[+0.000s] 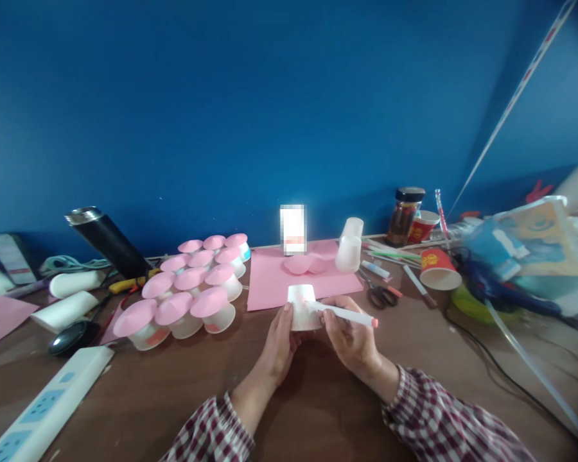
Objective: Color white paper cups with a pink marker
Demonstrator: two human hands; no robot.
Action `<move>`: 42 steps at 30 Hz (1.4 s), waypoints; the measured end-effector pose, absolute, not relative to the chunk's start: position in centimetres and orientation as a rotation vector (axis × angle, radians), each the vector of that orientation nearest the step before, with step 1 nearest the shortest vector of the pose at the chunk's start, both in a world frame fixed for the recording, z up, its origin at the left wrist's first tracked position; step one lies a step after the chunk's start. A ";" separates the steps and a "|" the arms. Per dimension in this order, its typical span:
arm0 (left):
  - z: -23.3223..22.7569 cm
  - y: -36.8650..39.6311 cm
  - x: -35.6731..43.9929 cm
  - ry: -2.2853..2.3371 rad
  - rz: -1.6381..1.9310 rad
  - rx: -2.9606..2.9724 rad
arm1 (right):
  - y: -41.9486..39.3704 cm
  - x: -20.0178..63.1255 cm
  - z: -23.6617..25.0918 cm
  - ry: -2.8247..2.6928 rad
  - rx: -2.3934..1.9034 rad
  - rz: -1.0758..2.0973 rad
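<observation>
Cup sits upside down on the tabletop under your grip — left hand wraps its side, right hand pinches a marker against it. Finished pink-topped cups cluster at left — pink paper unused.

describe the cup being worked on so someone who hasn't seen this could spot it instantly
Start at the pink paper sheet lying against the blue wall; just in front of its near edge, two hands meet over the brown table. The left hand steadies a small upside-down white paper cup while the right hand holds a white marker against it. Unlike the pink-capped cups to its left, it has no pink cap.
</observation>
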State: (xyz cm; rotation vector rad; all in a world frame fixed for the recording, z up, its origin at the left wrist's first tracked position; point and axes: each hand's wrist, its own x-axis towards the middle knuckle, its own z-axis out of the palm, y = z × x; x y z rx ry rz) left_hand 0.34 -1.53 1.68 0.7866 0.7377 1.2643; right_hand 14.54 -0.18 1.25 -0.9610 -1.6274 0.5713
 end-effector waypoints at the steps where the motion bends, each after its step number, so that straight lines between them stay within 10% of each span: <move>1: 1.7 -1.5 0.3 0.738 1.262 0.786 | -0.2 14.6 1.3 -1.633 -0.962 0.559; 42: 0.8 -1.2 0.2 0.778 1.313 0.694 | -0.3 14.4 1.6 -1.664 -0.997 0.491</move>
